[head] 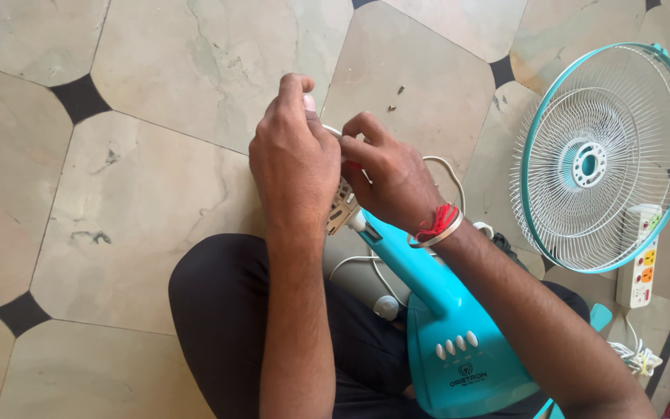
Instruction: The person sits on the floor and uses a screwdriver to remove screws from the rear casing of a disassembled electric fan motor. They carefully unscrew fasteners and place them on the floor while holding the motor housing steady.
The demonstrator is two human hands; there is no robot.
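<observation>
Seated on the tiled floor, a person's left hand and right hand are pinching the metal bracket atop the teal fan stand; prob. mid-assembly, steady alignment needed next. Fan guard right of stand.

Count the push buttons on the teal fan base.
4 white oval buttons in a slanted row on the teal fan base, which rests on the person's lap beneath the right forearm. Others could be hidden under that arm.
</observation>
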